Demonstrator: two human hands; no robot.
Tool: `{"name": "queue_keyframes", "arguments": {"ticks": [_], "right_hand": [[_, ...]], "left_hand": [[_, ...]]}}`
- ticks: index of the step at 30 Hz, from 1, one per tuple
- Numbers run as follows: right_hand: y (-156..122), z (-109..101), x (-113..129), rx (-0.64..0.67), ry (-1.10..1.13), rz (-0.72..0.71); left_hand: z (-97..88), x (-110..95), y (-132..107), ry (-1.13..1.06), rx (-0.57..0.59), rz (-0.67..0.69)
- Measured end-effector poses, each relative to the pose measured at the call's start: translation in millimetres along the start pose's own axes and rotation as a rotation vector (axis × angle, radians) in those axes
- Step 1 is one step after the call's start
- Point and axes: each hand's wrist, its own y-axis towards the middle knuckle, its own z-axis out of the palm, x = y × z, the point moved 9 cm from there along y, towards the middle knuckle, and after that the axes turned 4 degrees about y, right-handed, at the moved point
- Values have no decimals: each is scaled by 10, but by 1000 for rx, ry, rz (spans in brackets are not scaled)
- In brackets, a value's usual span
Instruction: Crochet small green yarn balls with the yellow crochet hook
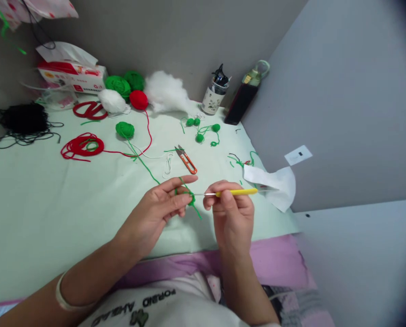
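Pinched in the fingers of my left hand (165, 202) is a small piece of green crochet (192, 200), with a short yarn tail hanging below it. Green yarn (147, 169) loops over my raised left index finger and runs back to a small green ball (125, 130). My right hand (232, 209) grips a crochet hook (238, 192) by its yellow handle. The hook's metal shaft points left and its tip meets the green piece; my left fingertips partly hide the stitches.
Orange thread snips (186, 160) lie just beyond my hands. Several small green crocheted balls (199, 137) sit farther back. Red yarn (83, 145), black yarn (22, 118), white stuffing (167, 91), a pen cup (214, 97) and a dark bottle (242, 100) surround the workspace. White paper (281, 188) lies right, by the partition.
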Motion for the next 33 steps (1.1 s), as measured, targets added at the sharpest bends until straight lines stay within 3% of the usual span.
{"name": "queue_keyframes", "arguments": {"ticks": [2,4,6,8,13,18,21,26,33], "right_hand": [[-37,68,26,42,-126,-53],[-125,147,146,58,-386,-249],[-243,231,264,50,-584,-462],[-304,256,313,34,-609,-551],[-152,151,169,30,-312,-287],[-43,52,-118,-19,87,54],[-27,52,-228,-32,234,188],[-12,42,-204,-26,238,206],[-35,43,-40,-9,69,72]], "left_hand": [[12,-54,-17,70,-36,98],[42,-74,-33,104,-49,161],[67,-50,-36,99,-42,159],[59,-35,-37,61,-48,143],[15,-108,-51,18,-64,145],[30,-65,-48,-3,-17,47],[37,-32,-40,-18,10,11],[20,-34,-31,-21,14,5],[-7,-65,-45,19,4,13]]}}
